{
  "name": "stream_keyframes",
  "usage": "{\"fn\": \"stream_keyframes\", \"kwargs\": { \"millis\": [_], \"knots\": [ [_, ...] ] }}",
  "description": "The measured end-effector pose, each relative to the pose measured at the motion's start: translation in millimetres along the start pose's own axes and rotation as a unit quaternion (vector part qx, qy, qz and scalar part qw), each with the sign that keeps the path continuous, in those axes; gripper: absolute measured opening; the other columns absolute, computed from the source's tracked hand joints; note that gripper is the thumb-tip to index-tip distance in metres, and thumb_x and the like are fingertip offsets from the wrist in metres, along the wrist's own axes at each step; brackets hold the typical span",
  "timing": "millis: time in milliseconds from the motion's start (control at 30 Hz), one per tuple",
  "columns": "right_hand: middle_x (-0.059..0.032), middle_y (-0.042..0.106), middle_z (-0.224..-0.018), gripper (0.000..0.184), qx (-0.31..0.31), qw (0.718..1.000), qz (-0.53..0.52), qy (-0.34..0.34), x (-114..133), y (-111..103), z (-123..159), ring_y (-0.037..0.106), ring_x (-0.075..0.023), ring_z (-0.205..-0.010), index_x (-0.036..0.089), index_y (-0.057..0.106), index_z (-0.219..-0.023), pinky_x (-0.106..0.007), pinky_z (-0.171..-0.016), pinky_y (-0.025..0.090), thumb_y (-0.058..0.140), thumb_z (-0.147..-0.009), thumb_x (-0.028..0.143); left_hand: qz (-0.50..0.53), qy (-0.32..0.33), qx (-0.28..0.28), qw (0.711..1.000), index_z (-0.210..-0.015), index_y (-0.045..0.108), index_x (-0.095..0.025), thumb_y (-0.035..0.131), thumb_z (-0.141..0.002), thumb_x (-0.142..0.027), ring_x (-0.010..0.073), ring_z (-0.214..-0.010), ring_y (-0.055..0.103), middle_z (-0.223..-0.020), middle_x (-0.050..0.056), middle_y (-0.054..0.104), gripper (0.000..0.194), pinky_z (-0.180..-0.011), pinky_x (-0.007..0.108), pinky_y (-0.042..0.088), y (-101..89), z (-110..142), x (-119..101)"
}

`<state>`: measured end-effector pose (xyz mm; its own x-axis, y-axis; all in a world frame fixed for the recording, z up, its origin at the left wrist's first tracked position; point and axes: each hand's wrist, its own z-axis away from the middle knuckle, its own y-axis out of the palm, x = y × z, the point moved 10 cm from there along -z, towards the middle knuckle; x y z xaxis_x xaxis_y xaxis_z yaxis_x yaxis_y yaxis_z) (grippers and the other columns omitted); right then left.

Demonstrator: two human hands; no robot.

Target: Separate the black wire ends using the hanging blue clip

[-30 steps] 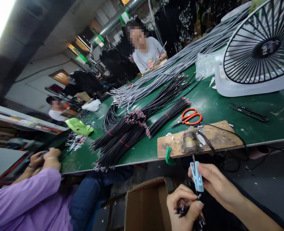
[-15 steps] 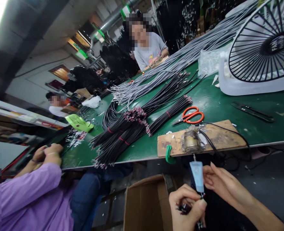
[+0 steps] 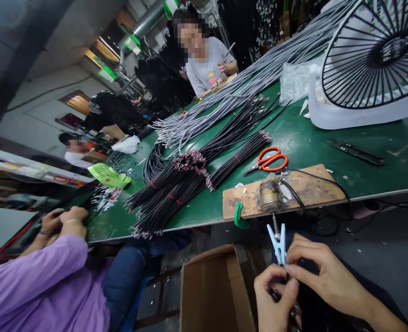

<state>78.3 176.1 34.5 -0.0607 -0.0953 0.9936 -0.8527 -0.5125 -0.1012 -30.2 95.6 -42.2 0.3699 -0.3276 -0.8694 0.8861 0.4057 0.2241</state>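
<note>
My left hand (image 3: 275, 295) is closed around a black cable (image 3: 275, 295) at the bottom right. Just above it, a light blue clothespin (image 3: 278, 246) is seen edge-on, its two legs spread in a V toward the motor (image 3: 271, 196). A thin metal shaft (image 3: 275, 226) runs from the motor to the clothespin. My right hand (image 3: 316, 272) has thumb and forefinger pinched together beside the clothespin's lower end, against my left fingers. What lies in that pinch is too small to make out.
The motor sits on a wooden board (image 3: 310, 186) held by a green clamp (image 3: 239, 216). Orange-handled scissors (image 3: 272, 159), black cable bundles (image 3: 190, 180), grey cables (image 3: 224, 101) and a fan (image 3: 390, 50) lie beyond. A cardboard box (image 3: 210, 286) stands below; a purple-sleeved co-worker (image 3: 48, 272) sits left.
The clothespin has turned from its flat side to edge-on. My right hand has gone from open fingers to a pinch beside my left. The view has shifted slightly.
</note>
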Motion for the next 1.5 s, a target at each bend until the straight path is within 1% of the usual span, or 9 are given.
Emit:
{"fn": "stream_keyframes", "kwargs": {
  "millis": [133, 300, 500, 667, 833, 967, 1300, 1400, 1500],
  "knots": [
    [-0.0057, 0.067, -0.078, 0.026, 0.003, 0.996, -0.073, 0.042, -17.0, 0.1, 5.4, 0.063, -0.0217, -0.077, 0.019, 0.07, -0.078, -0.036, -0.08, 0.047, 0.058, -0.093, 0.035, 0.046, 0.035, -0.043, 0.997, -0.062, 0.059, -0.013, 0.083, -0.064, -0.048, -0.0007, -0.022, 0.038, -0.049, -0.008, 0.051, 0.043, -0.026, 0.008, 0.027, -3.2, 4.2, -1.3],
    [-0.0071, 0.069, -0.08, 0.027, 0.02, 0.988, -0.128, 0.081, -29.4, 6.4, 12.6, 0.064, -0.0226, -0.08, 0.017, 0.072, -0.084, -0.034, -0.075, 0.049, 0.057, -0.093, 0.038, 0.062, 0.036, -0.002, 0.997, -0.059, 0.056, -0.012, 0.08, -0.071, -0.047, -0.002, -0.022, 0.037, -0.044, -0.009, 0.046, 0.044, -0.026, 0.006, 0.023, 3.8, 5.0, -2.5],
    [-0.0088, 0.069, -0.085, 0.019, 0.023, 0.994, -0.102, 0.009, -14.1, -0.5, 7.2, 0.063, -0.0242, -0.084, 0.019, 0.076, -0.091, -0.037, -0.08, 0.047, 0.06, -0.092, 0.031, 0.071, -0.006, 0.043, 0.997, -0.059, 0.048, -0.014, 0.074, -0.073, -0.056, -0.0018, -0.023, 0.037, -0.045, -0.005, 0.052, 0.051, -0.026, 0.007, 0.023, 9.4, 5.3, 1.1],
    [-0.0046, 0.062, -0.073, 0.024, 0.02, 0.989, -0.146, -0.014, -16.3, 3.8, 4.8, 0.055, -0.0205, -0.074, 0.019, 0.07, -0.073, -0.037, -0.077, 0.043, 0.064, -0.089, 0.036, 0.072, -0.04, 0.105, 0.991, -0.055, 0.051, -0.014, 0.072, -0.077, -0.055, 0.0004, -0.024, 0.036, -0.035, -0.007, 0.043, 0.051, -0.027, 0.009, 0.025, 20.2, 6.3, 3.6],
    [-0.0005, 0.053, -0.071, 0.034, 0.06, 0.91, -0.398, 0.096, -37.3, 35.5, 8.9, 0.053, -0.0165, -0.069, 0.016, 0.064, -0.071, -0.029, -0.067, 0.04, 0.073, -0.079, 0.048, 0.085, 0.039, 0.075, 0.993, -0.071, 0.07, -0.015, 0.085, -0.067, -0.04, -0.0008, -0.027, 0.046, -0.067, 0.0, 0.065, 0.029, -0.028, 0.008, 0.025, 12.8, 5.9, -19.9],
    [-0.0002, 0.055, -0.068, 0.033, 0.098, 0.852, -0.498, 0.131, -33.3, 52.5, 11.7, 0.054, -0.0165, -0.069, 0.014, 0.065, -0.071, -0.029, -0.069, 0.04, 0.078, -0.074, 0.045, 0.049, 0.11, 0.079, 0.99, -0.074, 0.077, -0.019, 0.088, -0.064, -0.03, -0.0037, -0.029, 0.04, -0.071, 0.001, 0.067, 0.019, -0.027, 0.008, 0.024, 16.7, 9.8, -45.1],
    [-0.004, 0.057, -0.077, 0.02, 0.004, 0.966, -0.259, -0.014, -12.6, 7.0, 8.2, 0.053, -0.0197, -0.078, 0.02, 0.074, -0.078, -0.031, -0.072, 0.04, 0.067, -0.087, 0.036, 0.072, 0.057, 0.052, 0.994, -0.072, 0.069, -0.016, 0.084, -0.07, -0.035, -0.0018, -0.028, 0.044, -0.06, -0.002, 0.063, 0.024, -0.029, 0.006, 0.03, 9.9, 10.5, -26.5],
    [-0.0016, 0.054, -0.072, 0.027, -0.007, 0.947, -0.321, 0.016, -21.9, 17.2, 8.5, 0.051, -0.017, -0.069, 0.018, 0.07, -0.071, -0.029, -0.066, 0.04, 0.069, -0.084, 0.042, 0.074, 0.044, 0.063, 0.994, -0.071, 0.068, -0.015, 0.08, -0.074, -0.039, -0.0017, -0.029, 0.041, -0.057, -0.003, 0.06, 0.027, -0.029, 0.007, 0.028, 13.6, 11.5, -21.0],
    [0.0026, 0.048, -0.065, 0.035, 0.032, 0.883, -0.46, 0.09, -34.4, 42.0, 11.2, 0.045, -0.0117, -0.056, 0.017, 0.062, -0.069, -0.025, -0.056, 0.036, 0.072, -0.079, 0.049, 0.061, 0.057, 0.084, 0.993, -0.078, 0.069, -0.017, 0.077, -0.077, -0.041, 0.0002, -0.03, 0.04, -0.059, -0.002, 0.061, 0.025, -0.029, 0.01, 0.028, 17.8, 11.3, -27.1]
  ]
}}
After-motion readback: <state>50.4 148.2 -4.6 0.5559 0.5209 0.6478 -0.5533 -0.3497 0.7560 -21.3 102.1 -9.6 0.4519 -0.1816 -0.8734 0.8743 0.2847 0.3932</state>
